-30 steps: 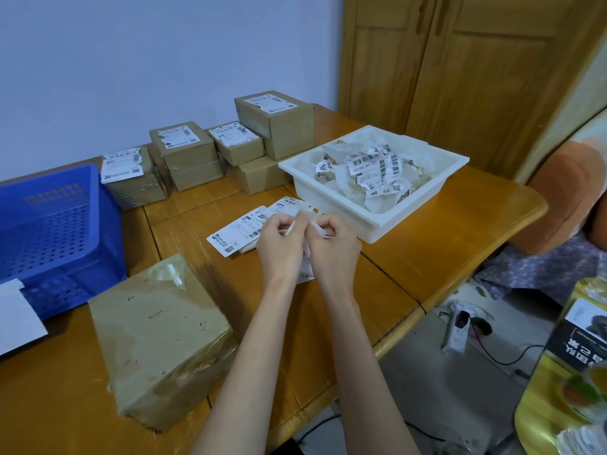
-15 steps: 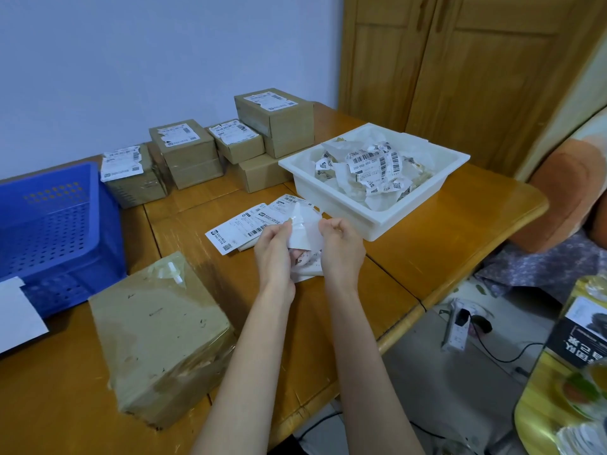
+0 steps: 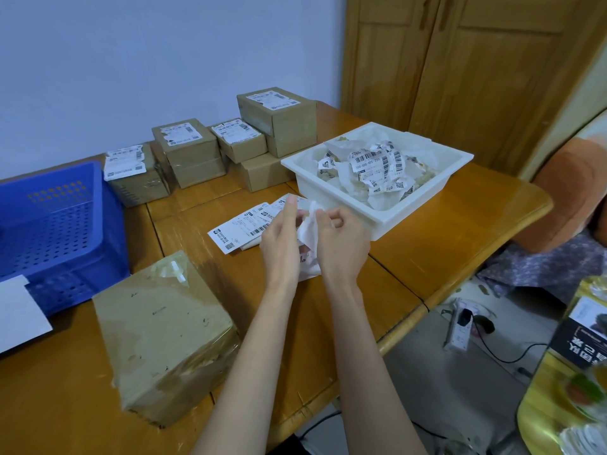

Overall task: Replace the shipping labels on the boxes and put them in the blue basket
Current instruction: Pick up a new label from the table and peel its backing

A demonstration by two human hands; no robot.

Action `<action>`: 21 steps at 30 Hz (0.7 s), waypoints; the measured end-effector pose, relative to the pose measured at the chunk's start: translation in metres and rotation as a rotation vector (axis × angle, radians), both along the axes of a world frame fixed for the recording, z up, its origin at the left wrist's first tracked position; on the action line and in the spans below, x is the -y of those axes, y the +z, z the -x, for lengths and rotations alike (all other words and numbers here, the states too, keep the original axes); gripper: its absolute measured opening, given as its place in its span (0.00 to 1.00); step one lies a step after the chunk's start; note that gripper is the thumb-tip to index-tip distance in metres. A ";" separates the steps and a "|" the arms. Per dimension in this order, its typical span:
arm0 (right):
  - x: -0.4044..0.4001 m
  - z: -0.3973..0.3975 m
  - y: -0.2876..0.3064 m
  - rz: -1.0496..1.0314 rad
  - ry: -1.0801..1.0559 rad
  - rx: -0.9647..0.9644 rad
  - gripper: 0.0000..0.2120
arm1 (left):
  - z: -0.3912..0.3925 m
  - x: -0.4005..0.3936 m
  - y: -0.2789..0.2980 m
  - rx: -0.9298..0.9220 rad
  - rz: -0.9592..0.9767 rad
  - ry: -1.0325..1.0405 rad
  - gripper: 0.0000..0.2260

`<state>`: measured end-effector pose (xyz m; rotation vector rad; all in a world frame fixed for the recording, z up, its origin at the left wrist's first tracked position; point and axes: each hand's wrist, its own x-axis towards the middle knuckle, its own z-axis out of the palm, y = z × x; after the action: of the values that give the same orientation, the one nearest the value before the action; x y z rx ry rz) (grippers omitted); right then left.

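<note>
A taped cardboard box [image 3: 164, 336] with no label lies on the wooden table [image 3: 460, 231] at the near left. Both hands are above a small pile of new shipping labels [image 3: 239, 229]. My left hand [image 3: 282, 244] and my right hand [image 3: 341, 244] pinch a white label sheet [image 3: 308, 229] between them, its backing partly pulled away. The blue basket [image 3: 59, 224] stands at the left edge. Several labelled boxes [image 3: 187, 149] are stacked along the wall behind.
A white tray [image 3: 387, 211] full of crumpled old labels sits right of my hands. A white sheet of paper [image 3: 16, 316] lies in front of the basket. Wooden doors stand at the back right. A cushioned seat and a power strip are past the table's right edge.
My hands have drawn slightly apart and moved right, with the label and its backing peeling open between them. The boxes, tray and basket have not moved.
</note>
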<state>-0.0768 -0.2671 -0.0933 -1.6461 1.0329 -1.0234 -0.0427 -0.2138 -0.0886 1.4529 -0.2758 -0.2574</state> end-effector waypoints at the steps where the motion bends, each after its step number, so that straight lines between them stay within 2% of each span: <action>1: 0.000 0.000 0.000 0.027 0.000 -0.005 0.09 | -0.002 0.001 0.000 -0.008 -0.031 -0.010 0.18; 4: -0.002 0.002 -0.001 0.084 0.035 0.016 0.09 | -0.007 0.004 0.002 0.008 -0.138 0.001 0.17; 8: -0.003 0.005 -0.005 0.135 0.056 0.006 0.10 | -0.012 0.002 -0.001 0.138 -0.228 0.015 0.13; 14: -0.004 0.005 -0.003 0.092 0.030 -0.031 0.07 | -0.011 0.002 -0.003 0.229 -0.346 0.094 0.10; 18: -0.005 0.005 0.000 0.047 0.016 -0.056 0.07 | -0.009 0.002 -0.002 0.153 -0.321 0.123 0.10; 21: -0.003 0.006 0.002 -0.067 0.013 0.025 0.07 | -0.007 0.000 0.000 -0.024 -0.178 0.138 0.10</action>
<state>-0.0829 -0.2638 -0.0911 -1.5802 1.0286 -0.9879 -0.0355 -0.2133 -0.0883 1.6359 -0.1346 -0.1908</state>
